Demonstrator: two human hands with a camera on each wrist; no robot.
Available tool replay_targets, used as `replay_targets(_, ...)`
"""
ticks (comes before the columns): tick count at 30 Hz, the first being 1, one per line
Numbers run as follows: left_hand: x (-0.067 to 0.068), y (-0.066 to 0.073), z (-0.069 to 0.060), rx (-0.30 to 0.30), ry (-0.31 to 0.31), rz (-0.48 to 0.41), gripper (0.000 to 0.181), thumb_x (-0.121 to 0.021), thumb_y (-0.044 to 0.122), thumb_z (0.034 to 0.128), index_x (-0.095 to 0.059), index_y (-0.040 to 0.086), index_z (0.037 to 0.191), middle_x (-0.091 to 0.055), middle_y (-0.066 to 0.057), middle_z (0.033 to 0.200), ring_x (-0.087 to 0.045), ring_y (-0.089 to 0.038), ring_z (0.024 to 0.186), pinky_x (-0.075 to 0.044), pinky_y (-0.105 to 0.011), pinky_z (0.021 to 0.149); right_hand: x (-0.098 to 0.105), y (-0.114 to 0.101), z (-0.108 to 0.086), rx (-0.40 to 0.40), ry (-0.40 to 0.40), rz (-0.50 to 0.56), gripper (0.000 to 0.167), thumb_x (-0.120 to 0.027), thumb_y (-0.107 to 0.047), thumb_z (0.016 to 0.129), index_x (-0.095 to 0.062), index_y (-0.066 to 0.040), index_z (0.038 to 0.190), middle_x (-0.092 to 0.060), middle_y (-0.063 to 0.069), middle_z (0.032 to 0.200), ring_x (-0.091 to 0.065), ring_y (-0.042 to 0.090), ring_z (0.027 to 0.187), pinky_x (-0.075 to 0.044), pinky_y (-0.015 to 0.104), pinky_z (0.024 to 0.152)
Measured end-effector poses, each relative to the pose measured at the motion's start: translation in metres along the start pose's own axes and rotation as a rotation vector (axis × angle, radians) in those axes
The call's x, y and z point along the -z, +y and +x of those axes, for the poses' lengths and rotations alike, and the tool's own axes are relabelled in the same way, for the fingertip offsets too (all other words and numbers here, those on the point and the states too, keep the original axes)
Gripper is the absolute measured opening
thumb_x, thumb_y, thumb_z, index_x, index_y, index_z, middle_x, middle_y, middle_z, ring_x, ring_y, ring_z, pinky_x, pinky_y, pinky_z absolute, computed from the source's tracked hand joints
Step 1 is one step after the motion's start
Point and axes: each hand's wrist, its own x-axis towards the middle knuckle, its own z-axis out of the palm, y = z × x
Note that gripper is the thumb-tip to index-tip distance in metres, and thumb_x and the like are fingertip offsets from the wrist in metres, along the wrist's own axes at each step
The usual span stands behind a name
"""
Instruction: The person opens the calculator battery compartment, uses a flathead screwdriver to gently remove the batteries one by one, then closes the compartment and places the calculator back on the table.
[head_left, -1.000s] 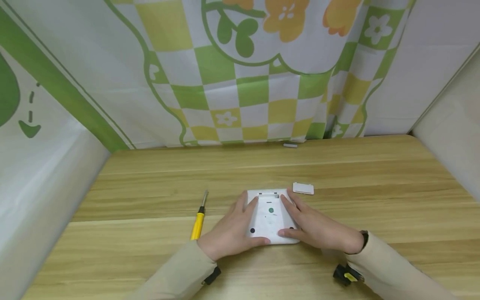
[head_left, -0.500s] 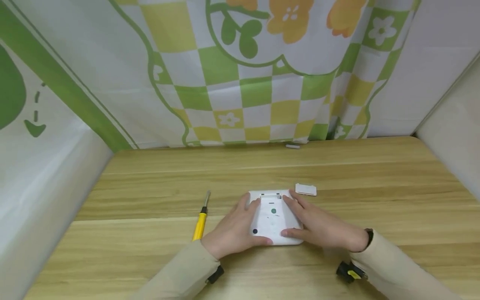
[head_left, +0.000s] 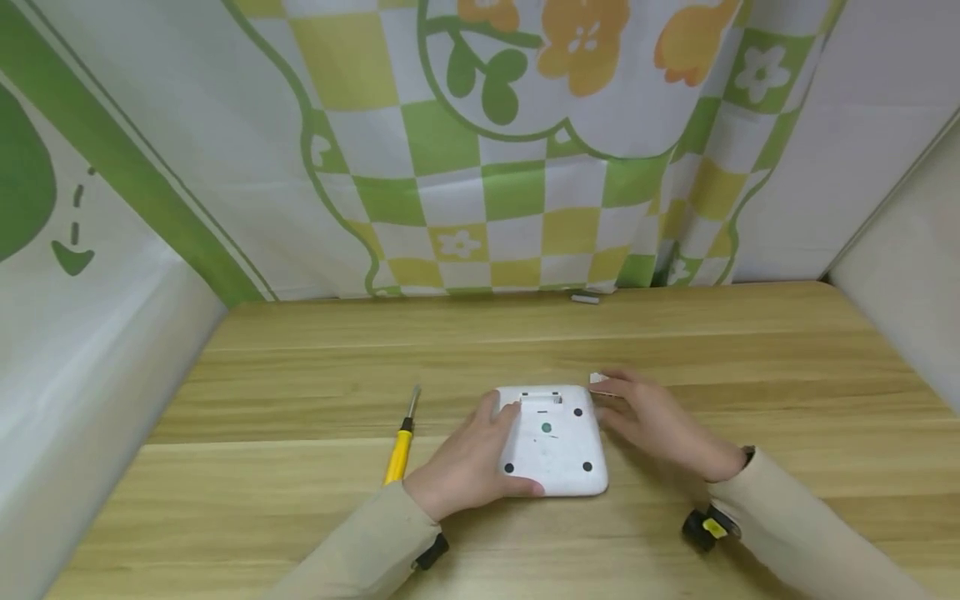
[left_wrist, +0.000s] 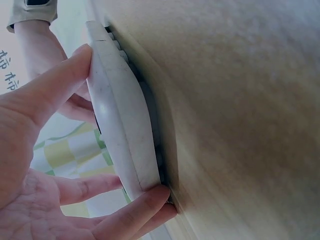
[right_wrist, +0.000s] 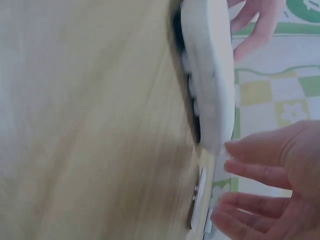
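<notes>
Wood-grained tabletop, backed by a green-and-yellow checked cloth beyond both hands. White device lies between the hands, its keys turned down towards the tabletop and a shallow compartment uncovered at its far end. Left hand grips the device's left side, thumb along the near edge. Right hand, fingers loosely parted, stands just beyond the device's right edge, beside a small white cover; its fingers partly hide the cover, and whether they touch it cannot be told. Principal change: the right hand, previously resting on the device, has moved off towards the cover, exposing the right-hand black feet. Judged from this, the left hand alone steadies the device, and the work has passed to the loose cover while the compartment remains uncovered. Also shown: a yellow screwdriver left of the left hand, and a grey stick well beyond both hands at the tabletop's far edge.
</notes>
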Motion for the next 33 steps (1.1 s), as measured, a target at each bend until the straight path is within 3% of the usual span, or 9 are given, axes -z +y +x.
replay_targets(5, -0.001, 0.001, 0.0, 0.008, -0.005, 0.0, 0.097, -0.084, 0.044, 0.0685, -0.039, -0.001, 0.141, -0.03, -0.026, 0.145, -0.05, -0.036, 0.118, -0.046, -0.047, 0.097, 0.001, 0.009, 0.006, -0.014, 0.003, -0.075, 0.03, -0.068, 0.005, 0.079, -0.067, 0.003, 0.109, -0.061, 0.03, 0.114, -0.06, 0.045, 0.104, -0.05, 0.054, 0.088)
replay_targets(12, -0.002, 0.001, 0.001, 0.014, -0.007, -0.004, 0.098, -0.084, 0.044, 0.0681, -0.039, -0.001, 0.142, -0.03, -0.026, 0.146, -0.049, -0.035, 0.119, -0.044, -0.046, 0.1, -0.002, 0.014, 0.012, -0.07, -0.027, -0.108, 0.026, -0.065, 0.008, 0.08, -0.07, 0.002, 0.105, -0.066, 0.023, 0.111, -0.063, 0.04, 0.103, -0.051, 0.05, 0.088)
replay_targets(20, 0.0, 0.002, 0.001, 0.021, -0.011, 0.001, 0.098, -0.084, 0.044, 0.0681, -0.038, -0.001, 0.142, -0.029, -0.026, 0.147, -0.049, -0.036, 0.119, -0.044, -0.046, 0.099, -0.005, 0.016, 0.015, -0.065, 0.018, -0.136, 0.022, -0.065, 0.011, 0.079, -0.072, 0.002, 0.098, -0.071, 0.019, 0.099, -0.068, 0.035, 0.092, -0.055, 0.046, 0.08)
replay_targets(27, 0.0, 0.002, 0.001, 0.021, -0.011, 0.019, 0.097, -0.084, 0.045, 0.0682, -0.039, -0.001, 0.142, -0.031, -0.025, 0.145, -0.051, -0.035, 0.116, -0.046, -0.045, 0.097, -0.005, 0.014, 0.016, -0.081, 0.016, -0.124, 0.021, -0.066, 0.008, 0.081, -0.072, 0.001, 0.1, -0.07, 0.02, 0.102, -0.067, 0.036, 0.094, -0.054, 0.047, 0.081)
replay_targets(33, 0.0, 0.002, 0.001, 0.023, -0.012, 0.022, 0.098, -0.084, 0.045, 0.0685, -0.039, -0.001, 0.142, -0.03, -0.026, 0.146, -0.05, -0.036, 0.118, -0.045, -0.045, 0.099, -0.002, 0.006, 0.019, -0.04, 0.046, -0.092, 0.02, -0.066, 0.005, 0.083, -0.072, -0.001, 0.102, -0.071, 0.016, 0.103, -0.067, 0.032, 0.098, -0.054, 0.045, 0.083)
